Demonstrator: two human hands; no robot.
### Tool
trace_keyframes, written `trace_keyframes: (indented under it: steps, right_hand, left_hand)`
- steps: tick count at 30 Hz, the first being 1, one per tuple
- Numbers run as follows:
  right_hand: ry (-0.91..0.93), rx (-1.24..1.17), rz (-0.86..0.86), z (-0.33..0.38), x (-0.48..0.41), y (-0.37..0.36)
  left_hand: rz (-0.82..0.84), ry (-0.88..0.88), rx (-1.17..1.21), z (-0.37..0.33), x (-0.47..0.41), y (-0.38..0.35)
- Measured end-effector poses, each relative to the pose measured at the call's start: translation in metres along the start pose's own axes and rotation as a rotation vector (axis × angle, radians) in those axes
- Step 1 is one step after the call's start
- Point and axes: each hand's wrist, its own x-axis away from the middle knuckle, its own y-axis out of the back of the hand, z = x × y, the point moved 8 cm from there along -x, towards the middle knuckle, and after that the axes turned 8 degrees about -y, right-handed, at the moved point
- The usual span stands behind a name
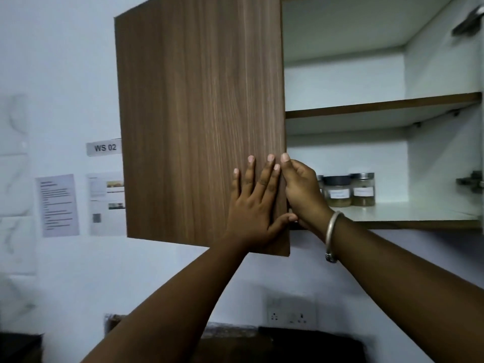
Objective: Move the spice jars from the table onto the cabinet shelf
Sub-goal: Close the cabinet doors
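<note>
The wooden cabinet door (199,113) on the left stands partly open. My left hand (251,205) lies flat on its front near the lower right corner, fingers spread. My right hand (301,189) curls around the door's free edge. Behind it, on the white bottom shelf (419,213), stand two labelled glass spice jars, one with a dark lid (337,192) and one with a silver lid (363,191). A third jar (319,182) is mostly hidden by my right hand. The table is out of view.
The upper shelf (379,107) holds nothing I can see. The right door's handle (468,22) and hinge (471,182) show at the right edge. On the wall are a "WS 02" label (104,147), printed sheets (59,205) and a socket (290,314).
</note>
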Motion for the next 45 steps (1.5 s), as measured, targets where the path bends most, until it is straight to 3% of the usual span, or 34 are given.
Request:
trace_keyframes:
  steps: [4, 12, 30, 37, 41, 45]
  right_hand:
    - [-0.078, 0.084, -0.083, -0.02, -0.032, 0.006]
    - [-0.179, 0.049, -0.073, -0.054, -0.066, 0.006]
    - [-0.229, -0.026, -0.075, -0.076, -0.083, 0.008]
    - [-0.336, -0.093, 0.042, -0.038, -0.032, 0.013]
    - [-0.297, -0.147, 0.151, 0.018, 0.023, 0.039]
    - [-0.002, 0.246, -0.053, 0.095, 0.085, 0.127]
  left_hand:
    - [0.057, 0.023, 0.014, 0.006, -0.009, -0.034]
    - [0.093, 0.044, 0.034, 0.017, -0.018, -0.075]
    - [-0.038, 0.034, 0.059, 0.023, -0.021, -0.082]
    - [0.098, 0.125, 0.498, 0.009, -0.032, -0.054]
    - [-0.05, 0.073, 0.985, -0.061, -0.05, -0.014]
    - [-0.172, -0.114, 1.508, -0.168, -0.092, 0.049]
